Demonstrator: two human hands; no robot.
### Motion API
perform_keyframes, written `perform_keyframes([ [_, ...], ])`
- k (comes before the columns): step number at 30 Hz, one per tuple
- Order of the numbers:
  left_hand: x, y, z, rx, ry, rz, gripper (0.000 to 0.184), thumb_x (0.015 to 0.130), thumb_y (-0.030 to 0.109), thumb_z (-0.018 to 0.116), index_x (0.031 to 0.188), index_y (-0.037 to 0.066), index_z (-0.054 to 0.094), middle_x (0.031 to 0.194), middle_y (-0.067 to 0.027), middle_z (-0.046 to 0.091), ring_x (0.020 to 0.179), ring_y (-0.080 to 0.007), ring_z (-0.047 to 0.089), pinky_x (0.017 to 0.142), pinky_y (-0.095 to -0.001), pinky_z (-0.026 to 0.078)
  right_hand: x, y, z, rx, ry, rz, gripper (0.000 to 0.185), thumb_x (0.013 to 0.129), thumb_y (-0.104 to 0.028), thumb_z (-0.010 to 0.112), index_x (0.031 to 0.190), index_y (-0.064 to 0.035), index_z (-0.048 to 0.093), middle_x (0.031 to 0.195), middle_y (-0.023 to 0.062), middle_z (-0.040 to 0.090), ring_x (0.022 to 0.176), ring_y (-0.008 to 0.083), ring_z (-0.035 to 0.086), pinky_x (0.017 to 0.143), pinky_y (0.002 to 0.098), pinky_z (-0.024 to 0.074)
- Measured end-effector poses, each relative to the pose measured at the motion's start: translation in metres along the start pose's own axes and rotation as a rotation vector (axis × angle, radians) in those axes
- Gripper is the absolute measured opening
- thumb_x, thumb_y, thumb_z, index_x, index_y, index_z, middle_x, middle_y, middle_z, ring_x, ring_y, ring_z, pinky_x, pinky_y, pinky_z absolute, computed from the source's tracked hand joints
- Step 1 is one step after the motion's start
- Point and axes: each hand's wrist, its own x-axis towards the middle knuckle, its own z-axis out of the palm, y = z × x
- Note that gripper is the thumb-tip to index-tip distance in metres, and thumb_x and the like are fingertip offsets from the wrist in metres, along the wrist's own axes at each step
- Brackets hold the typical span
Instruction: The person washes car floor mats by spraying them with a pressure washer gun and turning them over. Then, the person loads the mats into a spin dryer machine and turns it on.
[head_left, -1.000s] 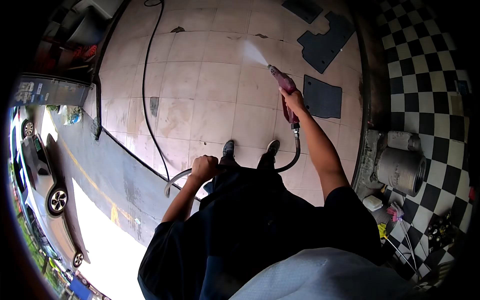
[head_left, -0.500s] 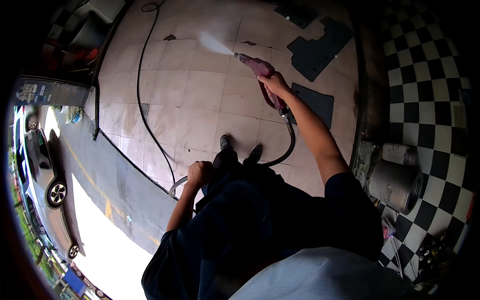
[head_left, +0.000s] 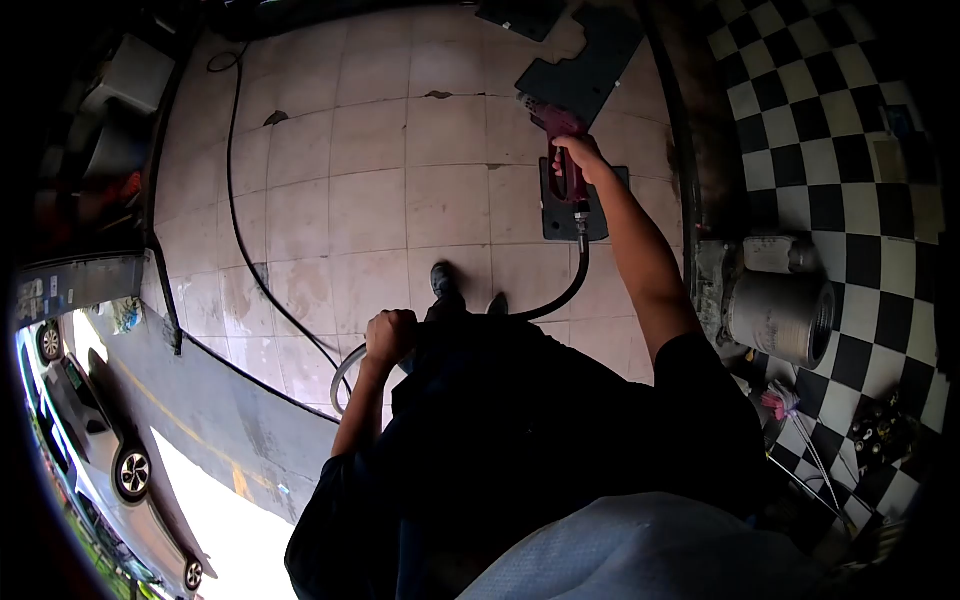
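Observation:
My right hand (head_left: 582, 160) is wrapped round the grip of a dark red spray gun (head_left: 568, 128), held out ahead over the floor. No spray shows at its nozzle. A black hose (head_left: 578, 275) runs from the bottom of the gun and curves back toward my body. My left hand (head_left: 390, 337) is closed in a fist on the hose near my waist, and a greyish loop of it hangs below the fist. Behind the gun lie a large dark floor mat (head_left: 590, 65) and a smaller mat (head_left: 610, 215).
Another mat (head_left: 522, 14) lies at the far edge of the tiled floor (head_left: 365, 215). A thin black hose (head_left: 233, 180) trails along the left side. At right stand a metal cylinder (head_left: 780, 318) and a checkered surface (head_left: 825, 180). Parked cars (head_left: 130, 470) are outside at left.
The white spray from the nozzle has stopped. My right hand and the gun now appear over the mats, further right in view. The whole view has shifted; my left hand keeps its grip.

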Motion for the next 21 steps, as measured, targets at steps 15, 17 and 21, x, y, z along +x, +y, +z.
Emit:
perform_keyframes([
  [15,0.057,-0.042,-0.040,-0.072,0.041,-0.090,0.040,0.065,0.044,0.075,0.057,0.007,0.061,0.058,-0.0127,0.059,0.056,-0.0343,0.059,0.050,-0.0411,0.047,0.094,-0.052,0.068,0.002,-0.049,-0.075,0.017,0.079,-0.014,0.060,0.064,-0.0073,0.053,0.056,0.0025,0.051,0.043,0.0148,0.048,0.042,0.0304,0.0411],
  [17,0.067,-0.041,-0.038,-0.062,0.051,-0.115,0.039,0.065,0.043,0.075,0.057,0.007,0.061,0.058,-0.0126,0.059,0.056,-0.0341,0.060,0.051,-0.0411,0.047,0.105,-0.058,0.064,-0.018,0.044,-0.139,0.017,0.079,-0.014,0.060,0.065,-0.0065,0.054,0.056,0.0027,0.052,0.044,0.0158,0.049,0.043,0.0310,0.0431],
  [21,0.080,-0.030,-0.044,-0.068,0.026,-0.120,0.039,0.065,0.043,0.075,0.057,0.007,0.061,0.058,-0.0123,0.060,0.055,-0.0337,0.060,0.050,-0.0411,0.047,0.136,-0.050,0.026,0.175,-0.048,0.051,0.011,0.079,-0.016,0.061,0.078,-0.0060,0.057,0.066,0.0057,0.057,0.057,0.0176,0.057,0.053,0.0334,0.0512],
])
